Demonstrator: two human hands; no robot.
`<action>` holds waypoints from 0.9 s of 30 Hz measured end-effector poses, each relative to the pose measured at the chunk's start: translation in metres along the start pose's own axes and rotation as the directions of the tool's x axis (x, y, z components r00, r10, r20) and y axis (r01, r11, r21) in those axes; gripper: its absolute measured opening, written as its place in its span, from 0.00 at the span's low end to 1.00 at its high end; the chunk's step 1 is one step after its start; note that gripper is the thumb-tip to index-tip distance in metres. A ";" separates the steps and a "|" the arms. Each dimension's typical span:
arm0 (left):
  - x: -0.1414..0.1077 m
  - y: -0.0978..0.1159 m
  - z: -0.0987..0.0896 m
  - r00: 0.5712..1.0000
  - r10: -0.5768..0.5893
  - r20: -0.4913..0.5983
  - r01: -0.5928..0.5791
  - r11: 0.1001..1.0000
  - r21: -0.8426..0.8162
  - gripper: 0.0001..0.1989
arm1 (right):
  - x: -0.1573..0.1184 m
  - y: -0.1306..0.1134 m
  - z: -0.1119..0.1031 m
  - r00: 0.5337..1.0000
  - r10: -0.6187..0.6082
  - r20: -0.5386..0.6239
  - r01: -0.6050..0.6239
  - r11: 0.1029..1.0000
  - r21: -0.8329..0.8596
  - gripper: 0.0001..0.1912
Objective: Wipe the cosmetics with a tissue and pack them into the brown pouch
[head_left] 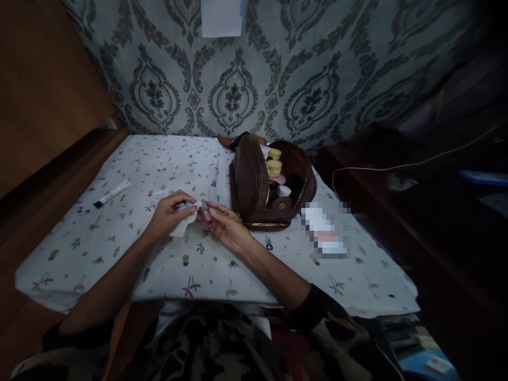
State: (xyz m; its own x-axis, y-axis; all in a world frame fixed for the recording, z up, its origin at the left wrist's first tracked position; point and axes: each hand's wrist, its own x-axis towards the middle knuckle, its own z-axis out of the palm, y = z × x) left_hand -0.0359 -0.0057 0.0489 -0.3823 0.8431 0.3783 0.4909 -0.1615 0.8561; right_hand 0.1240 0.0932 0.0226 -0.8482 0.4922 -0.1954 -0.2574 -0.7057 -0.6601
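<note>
- Near the right edge of the worktop (162, 278) lies a pixelated item (323, 232), its details hidden.
- Your right hand (230, 226), over the middle, has its grip closed on a small pinkish tube (207, 215).
- Your left hand (169, 212) pinches a white tissue (181, 227) at that tube's upper end.
- Toward the left edge lies a black-capped tube (113, 193).
- Toward the far edge, your brown bag (249, 182) sits open, yellow-lidded jars (274, 166) inside.

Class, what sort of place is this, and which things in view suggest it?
Probably a room in a home: there is ornate wallpaper behind, a printed cloth spread in front, and an open bag with small containers inside standing on the cloth.
</note>
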 end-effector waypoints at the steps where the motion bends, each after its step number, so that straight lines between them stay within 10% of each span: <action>1: 0.000 -0.001 0.000 1.000 0.004 -0.002 -0.004 1.000 0.006 0.10 | 0.000 0.000 0.000 1.000 0.002 0.004 -0.002 1.000 -0.009 0.15; 17: -0.001 -0.001 0.002 1.000 0.010 -0.010 -0.009 0.996 0.090 0.08 | -0.001 0.001 -0.001 1.000 0.023 -0.013 -0.023 0.999 -0.029 0.20; 27: -0.008 0.010 0.007 0.969 0.092 0.231 -0.095 0.995 0.000 0.08 | 0.002 -0.004 -0.005 0.997 -0.027 -0.068 0.027 1.000 0.000 0.22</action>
State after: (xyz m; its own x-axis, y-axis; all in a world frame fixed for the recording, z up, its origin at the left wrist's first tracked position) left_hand -0.0221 -0.0101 0.0520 -0.1445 0.9201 0.3641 0.5250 -0.2406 0.8163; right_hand 0.1252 0.0995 0.0211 -0.8077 0.5446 -0.2258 -0.2806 -0.6920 -0.6651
